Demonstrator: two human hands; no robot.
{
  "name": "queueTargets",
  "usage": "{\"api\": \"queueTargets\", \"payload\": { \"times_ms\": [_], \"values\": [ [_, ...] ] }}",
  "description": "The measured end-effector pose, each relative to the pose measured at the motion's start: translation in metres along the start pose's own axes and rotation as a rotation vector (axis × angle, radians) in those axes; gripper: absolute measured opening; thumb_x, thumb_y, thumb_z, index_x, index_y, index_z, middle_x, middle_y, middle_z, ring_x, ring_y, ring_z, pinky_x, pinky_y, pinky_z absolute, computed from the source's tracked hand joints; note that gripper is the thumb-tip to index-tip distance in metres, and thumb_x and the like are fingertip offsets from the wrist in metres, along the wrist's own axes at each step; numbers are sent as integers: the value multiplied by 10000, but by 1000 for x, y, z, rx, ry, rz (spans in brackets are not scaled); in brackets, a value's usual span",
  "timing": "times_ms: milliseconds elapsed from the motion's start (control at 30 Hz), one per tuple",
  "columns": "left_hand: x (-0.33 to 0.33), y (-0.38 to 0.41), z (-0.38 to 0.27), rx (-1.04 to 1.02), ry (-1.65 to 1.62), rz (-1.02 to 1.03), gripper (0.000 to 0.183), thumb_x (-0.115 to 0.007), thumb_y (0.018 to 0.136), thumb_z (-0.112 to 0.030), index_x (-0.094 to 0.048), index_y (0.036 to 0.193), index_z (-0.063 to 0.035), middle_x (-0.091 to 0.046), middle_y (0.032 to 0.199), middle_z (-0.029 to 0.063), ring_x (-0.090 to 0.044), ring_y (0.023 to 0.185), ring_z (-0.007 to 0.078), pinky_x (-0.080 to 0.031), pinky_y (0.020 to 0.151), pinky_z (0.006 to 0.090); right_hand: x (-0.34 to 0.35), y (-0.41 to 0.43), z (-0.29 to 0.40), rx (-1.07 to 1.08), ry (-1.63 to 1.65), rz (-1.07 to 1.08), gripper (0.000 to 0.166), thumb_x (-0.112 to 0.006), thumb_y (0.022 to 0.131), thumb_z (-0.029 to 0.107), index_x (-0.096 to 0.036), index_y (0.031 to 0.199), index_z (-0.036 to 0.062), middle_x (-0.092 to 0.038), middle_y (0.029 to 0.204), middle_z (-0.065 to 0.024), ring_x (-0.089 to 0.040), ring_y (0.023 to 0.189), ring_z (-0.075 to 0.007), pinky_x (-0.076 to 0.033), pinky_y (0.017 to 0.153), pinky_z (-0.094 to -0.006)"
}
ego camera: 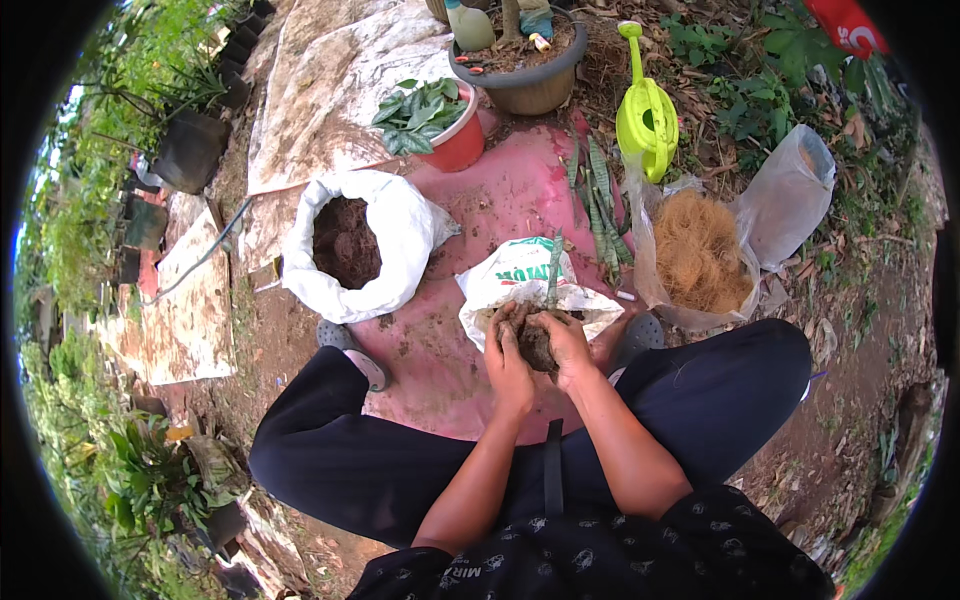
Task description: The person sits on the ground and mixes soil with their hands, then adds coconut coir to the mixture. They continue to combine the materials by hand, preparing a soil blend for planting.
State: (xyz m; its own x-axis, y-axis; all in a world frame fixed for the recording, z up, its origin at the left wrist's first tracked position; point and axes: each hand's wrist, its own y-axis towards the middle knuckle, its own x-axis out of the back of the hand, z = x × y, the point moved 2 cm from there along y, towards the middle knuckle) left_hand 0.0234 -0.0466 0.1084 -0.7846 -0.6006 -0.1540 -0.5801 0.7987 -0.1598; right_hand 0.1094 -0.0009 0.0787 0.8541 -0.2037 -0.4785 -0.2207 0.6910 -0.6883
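My left hand (508, 358) and my right hand (568, 346) are cupped around a dark, damp clump of soil (536, 349). An upright snake plant leaf (555, 270) rises just beyond my fingers; whether its base sits in the clump is hidden. Beneath and beyond the hands is a small open white sack (514, 262) with green and red print. To its left stands a larger white sack (401, 247) with a rolled rim, holding dark soil (346, 244). More snake plant leaves (600, 206) lie on the pink sheet (502, 187) at the right.
Brown coconut fibre (697, 251) fills a clear plastic bag at right, beside another plastic bag (787, 199). A lime watering can (647, 124) stands behind. A red pot (457, 146) with a leafy plant and a large planter (532, 86) holding red-handled scissors (472, 64) are farther back.
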Motion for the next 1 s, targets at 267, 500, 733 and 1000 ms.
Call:
{"api": "queueTargets", "payload": {
  "times_ms": [267,500,733,1000],
  "values": [
    [16,33,5,355,355,168,346,-542,1032,-199,-678,1263,20,-715,1146,91,-640,997,174,-476,922,303,4,-17,20,106,9,-241,196,-681,922,126,-712,1057,-13,-724,950,-55,-690,807,-148,-550,731,-312],
    [5,87,41,513,-199,354,451,-462,1062,-244,-532,1426,12,-591,1407,155,-598,1258,277,-455,1102,407,9,-10,19,127,46,-205,190,-672,950,176,-729,987,-1,-737,943,-64,-694,794,-165,-557,735,-327],
    [-30,132,-34,399,-375,401,471,-404,1082,-250,-462,1514,-71,-496,1531,75,-439,1420,207,-328,1193,368,-2,-28,36,120,69,-142,184,-676,921,120,-710,1049,-8,-724,925,-60,-676,775,-153,-536,699,-319],
    [-5,81,-81,356,-17,435,541,-519,1052,-251,-415,1555,-79,-481,1532,151,-436,1435,265,-271,1206,420,-11,-20,35,209,6,-79,177,-633,969,144,-701,1038,-4,-726,985,-69,-701,879,-167,-559,782,-302]
  ]
}}
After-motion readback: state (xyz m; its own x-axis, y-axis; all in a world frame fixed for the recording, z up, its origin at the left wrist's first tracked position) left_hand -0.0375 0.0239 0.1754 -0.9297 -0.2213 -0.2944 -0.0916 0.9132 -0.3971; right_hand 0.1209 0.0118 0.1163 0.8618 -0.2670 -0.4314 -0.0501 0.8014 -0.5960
